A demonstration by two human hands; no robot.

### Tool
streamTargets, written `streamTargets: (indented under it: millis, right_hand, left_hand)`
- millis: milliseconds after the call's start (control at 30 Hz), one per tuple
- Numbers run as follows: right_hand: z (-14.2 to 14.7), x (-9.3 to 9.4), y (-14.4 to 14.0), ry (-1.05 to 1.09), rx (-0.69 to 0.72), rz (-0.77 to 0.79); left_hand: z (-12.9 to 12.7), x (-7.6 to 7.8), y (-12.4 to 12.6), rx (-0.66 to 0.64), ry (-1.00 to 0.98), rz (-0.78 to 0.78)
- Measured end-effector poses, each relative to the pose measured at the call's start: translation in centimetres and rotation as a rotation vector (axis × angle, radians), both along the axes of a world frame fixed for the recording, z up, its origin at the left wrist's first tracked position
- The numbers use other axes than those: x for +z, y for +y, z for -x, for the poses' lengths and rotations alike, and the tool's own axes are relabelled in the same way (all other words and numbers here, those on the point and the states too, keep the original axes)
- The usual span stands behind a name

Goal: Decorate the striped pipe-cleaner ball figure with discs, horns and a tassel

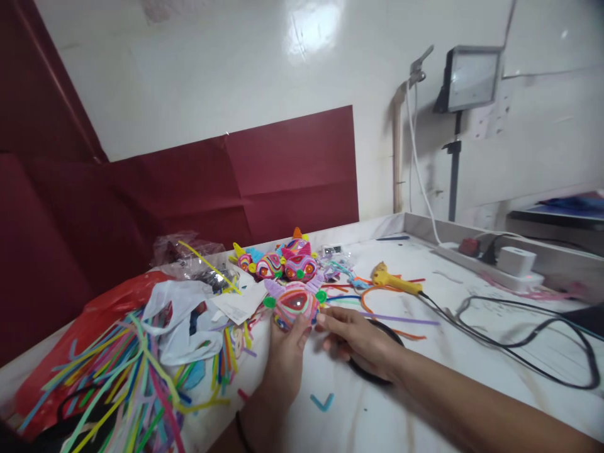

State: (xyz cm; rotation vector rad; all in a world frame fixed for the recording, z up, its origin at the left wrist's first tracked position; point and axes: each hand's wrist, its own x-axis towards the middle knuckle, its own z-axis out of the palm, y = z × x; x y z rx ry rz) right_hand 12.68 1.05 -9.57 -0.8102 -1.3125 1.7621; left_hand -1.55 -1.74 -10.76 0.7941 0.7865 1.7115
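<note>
A colourful pipe-cleaner ornament (296, 303), pink and rainbow with a purple horn and green dots, sits just above the white table (425, 390), held between both hands. My left hand (285, 355) grips it from below with the thumb on its front. My right hand (356, 340) touches its right side with the fingertips and lies over a black headband (372, 376). Three similar finished ornaments (283, 261) lie in a row behind it.
A heap of coloured pipe cleaners (117, 384) and plastic bags (179, 314) fills the left. A yellow glue gun (394, 280) with a black cable (519, 340), a power strip (495, 264) and a light stand (455, 157) are at the right. Dark red paper covers the wall.
</note>
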Motion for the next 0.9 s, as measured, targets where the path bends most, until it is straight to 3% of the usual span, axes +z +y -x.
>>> streamTargets:
  millis: [467, 900]
  right_hand:
    - [-0.15, -0.05, 0.18, 0.063, -0.019, -0.078]
    - [-0.03, 0.23, -0.09, 0.041, -0.080, -0.150]
  left_hand:
    - [-0.69, -0.02, -0.52, -0.075, -0.048, -0.005]
    - [-0.71, 0.53, -0.15, -0.053, -0.055, -0.067]
